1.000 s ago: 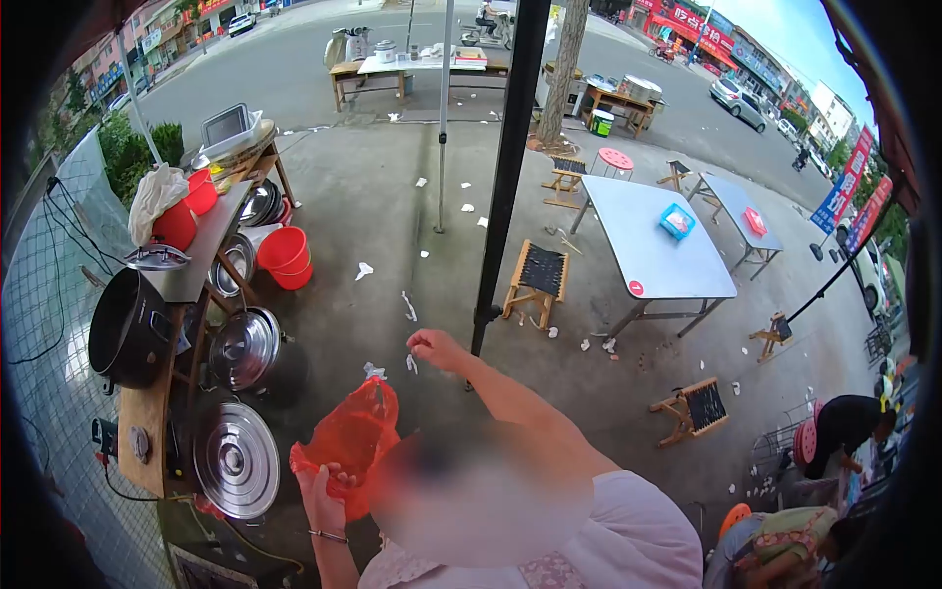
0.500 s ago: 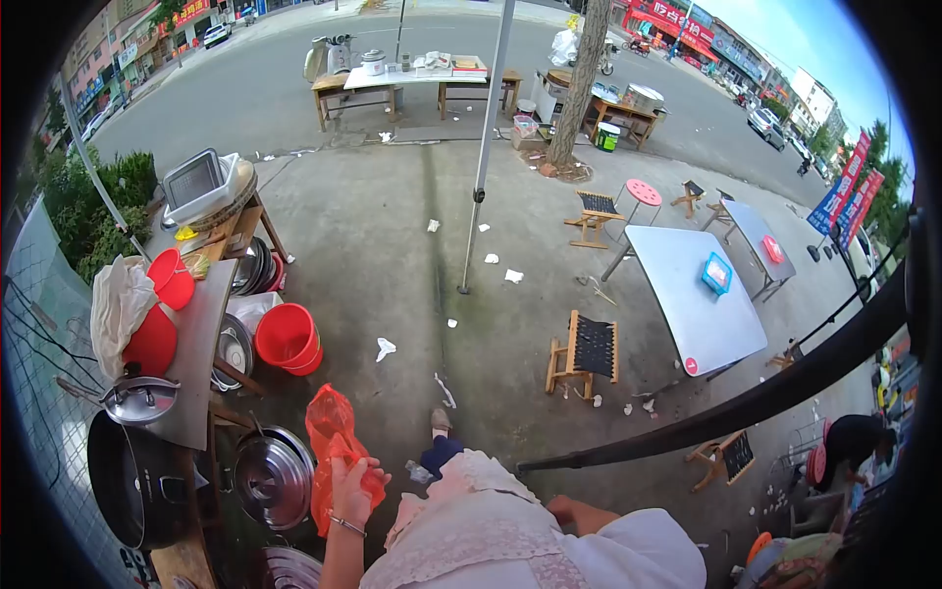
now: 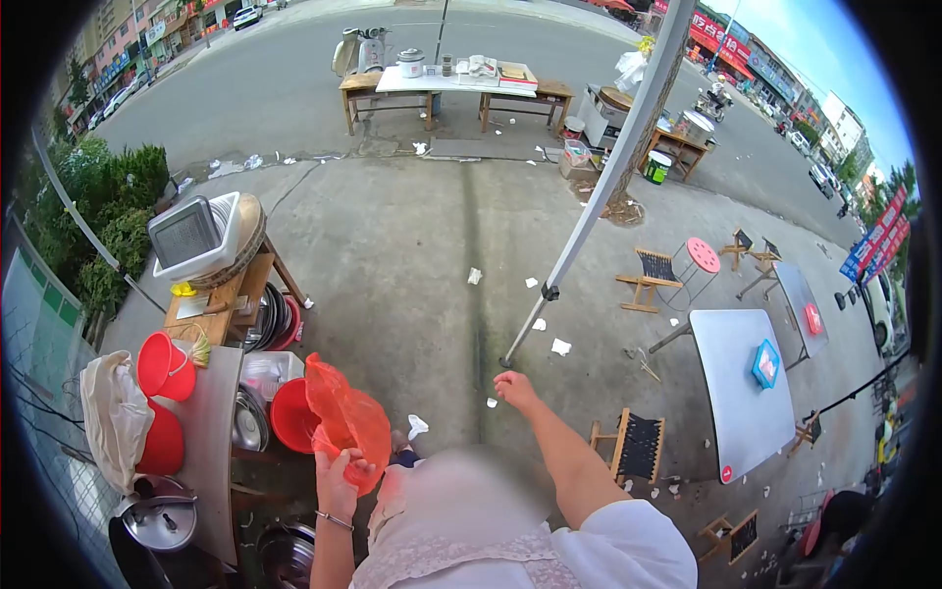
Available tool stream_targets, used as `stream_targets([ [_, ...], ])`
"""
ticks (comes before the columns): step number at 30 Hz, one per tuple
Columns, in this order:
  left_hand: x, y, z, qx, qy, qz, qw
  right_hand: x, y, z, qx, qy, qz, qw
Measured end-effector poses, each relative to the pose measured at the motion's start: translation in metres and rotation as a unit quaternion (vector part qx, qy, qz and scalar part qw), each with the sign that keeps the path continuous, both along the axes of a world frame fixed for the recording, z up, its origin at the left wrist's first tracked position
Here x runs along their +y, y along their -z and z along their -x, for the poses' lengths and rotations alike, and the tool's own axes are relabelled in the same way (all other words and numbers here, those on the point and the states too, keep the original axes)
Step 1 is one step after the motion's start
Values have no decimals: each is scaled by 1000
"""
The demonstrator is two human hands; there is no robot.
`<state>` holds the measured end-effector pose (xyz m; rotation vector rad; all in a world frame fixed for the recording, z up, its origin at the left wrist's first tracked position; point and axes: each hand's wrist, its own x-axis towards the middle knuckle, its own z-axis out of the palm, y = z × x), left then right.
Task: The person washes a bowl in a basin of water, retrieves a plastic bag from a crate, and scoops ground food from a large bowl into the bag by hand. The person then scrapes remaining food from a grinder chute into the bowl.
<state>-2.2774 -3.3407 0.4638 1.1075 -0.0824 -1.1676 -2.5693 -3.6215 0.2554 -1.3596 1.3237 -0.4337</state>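
Note:
My left hand (image 3: pixel 340 478) grips a thin red plastic bag (image 3: pixel 343 407), which hangs puffed out above and beside the fingers. Just behind the bag stands a red bucket (image 3: pixel 291 416), partly covered by it. My right hand (image 3: pixel 516 390) is stretched out ahead over the concrete, its fingers curled in and nothing visible in them. It is near the foot of a slanting metal pole (image 3: pixel 569 257), apart from it as far as I can make out.
On my left, a long bench (image 3: pixel 201 432) bears a red pail (image 3: pixel 165 367), a lidded pot (image 3: pixel 160 515) and a white tub (image 3: pixel 196 240). Rightward are a folding table (image 3: pixel 741 393) and a woven stool (image 3: pixel 638 444). Paper scraps litter the ground; a white-topped table (image 3: pixel 456 82) stands by the road.
My right arm has come up from beside my body and reaches forward. The left hand keeps the red bag, now in front of the bucket. My view has moved forward and turned slightly.

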Motion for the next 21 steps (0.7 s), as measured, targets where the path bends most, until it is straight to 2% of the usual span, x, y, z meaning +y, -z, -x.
stream_targets([
  [3,-80,12,-45,-2,26,13,1000,-56,-24,-55,-60,18,-14,998],
  [6,-163,22,-93,21,57,30,998,-83,15,-62,-42,37,-68,996],
  [8,-218,30,-126,36,97,34,994,-76,44,-48,12,114,-166,979],
  [9,-247,30,-141,38,113,36,992,-67,50,-40,79,144,-201,966],
  [10,-273,30,-156,41,125,30,991,-58,65,-30,133,193,-268,935],
  [11,-300,33,-172,49,135,27,989,-55,72,-22,205,176,-338,901],
  [13,-352,27,-200,48,134,18,990,-54,70,-15,192,183,-406,874],
  [16,-430,29,-240,28,145,1,989,-92,85,-33,157,200,-418,872],
  [19,-507,39,-283,4,133,15,991,-183,114,-52,108,241,-403,876],
  [21,-553,49,-313,-1,124,14,992,-265,123,-80,104,190,-382,899],
])
